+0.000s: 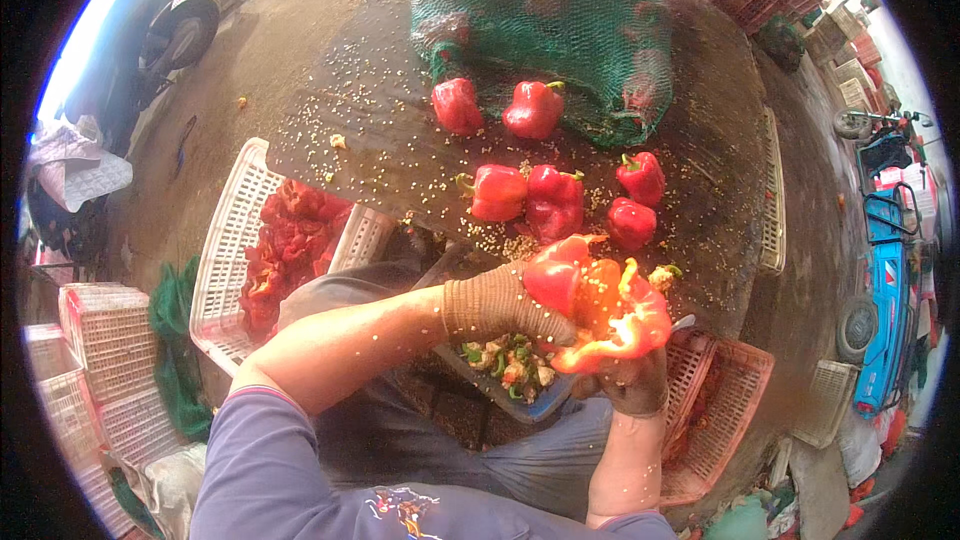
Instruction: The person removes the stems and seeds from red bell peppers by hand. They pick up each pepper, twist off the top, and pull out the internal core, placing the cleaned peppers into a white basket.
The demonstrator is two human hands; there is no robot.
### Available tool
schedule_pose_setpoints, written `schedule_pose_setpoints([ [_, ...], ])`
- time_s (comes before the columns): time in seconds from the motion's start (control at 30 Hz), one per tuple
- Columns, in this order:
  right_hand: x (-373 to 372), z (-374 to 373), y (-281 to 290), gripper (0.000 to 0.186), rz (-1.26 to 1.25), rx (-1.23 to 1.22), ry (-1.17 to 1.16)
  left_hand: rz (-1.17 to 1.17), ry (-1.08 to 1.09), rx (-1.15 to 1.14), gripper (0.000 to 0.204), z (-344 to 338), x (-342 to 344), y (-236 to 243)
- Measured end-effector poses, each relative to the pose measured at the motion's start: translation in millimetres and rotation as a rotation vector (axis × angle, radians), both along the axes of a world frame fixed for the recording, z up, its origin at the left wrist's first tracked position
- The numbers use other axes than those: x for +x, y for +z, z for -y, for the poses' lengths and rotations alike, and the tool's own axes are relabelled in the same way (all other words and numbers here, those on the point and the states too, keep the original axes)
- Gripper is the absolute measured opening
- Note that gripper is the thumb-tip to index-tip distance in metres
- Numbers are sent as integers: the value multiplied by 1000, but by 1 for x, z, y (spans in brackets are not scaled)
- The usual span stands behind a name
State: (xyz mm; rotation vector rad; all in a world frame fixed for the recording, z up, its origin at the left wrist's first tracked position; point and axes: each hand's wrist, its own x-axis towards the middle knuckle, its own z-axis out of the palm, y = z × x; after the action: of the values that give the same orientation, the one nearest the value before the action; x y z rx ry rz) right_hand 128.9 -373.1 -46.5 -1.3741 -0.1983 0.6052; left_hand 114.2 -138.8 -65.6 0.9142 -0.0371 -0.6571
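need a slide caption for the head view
Left hand and right hand hold an opened red pepper near whole peppers and scattered seeds.

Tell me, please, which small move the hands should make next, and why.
I would probably tip the open pepper and shake it: the left hand and the right hand both hold it, and pale seeds dot its inside.
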Motion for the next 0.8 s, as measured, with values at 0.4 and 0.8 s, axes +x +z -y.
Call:
schedule_pose_setpoints([
  [0.4, 1, 1, -10, 67, 195, -106, -1, 1506, 322, 1063, 44, -25, 30, 12],
  [0.8, 1, -11, -7, 57, -175, 103, -161, 103, 276, 78, 111, -20, -9, 32],
])
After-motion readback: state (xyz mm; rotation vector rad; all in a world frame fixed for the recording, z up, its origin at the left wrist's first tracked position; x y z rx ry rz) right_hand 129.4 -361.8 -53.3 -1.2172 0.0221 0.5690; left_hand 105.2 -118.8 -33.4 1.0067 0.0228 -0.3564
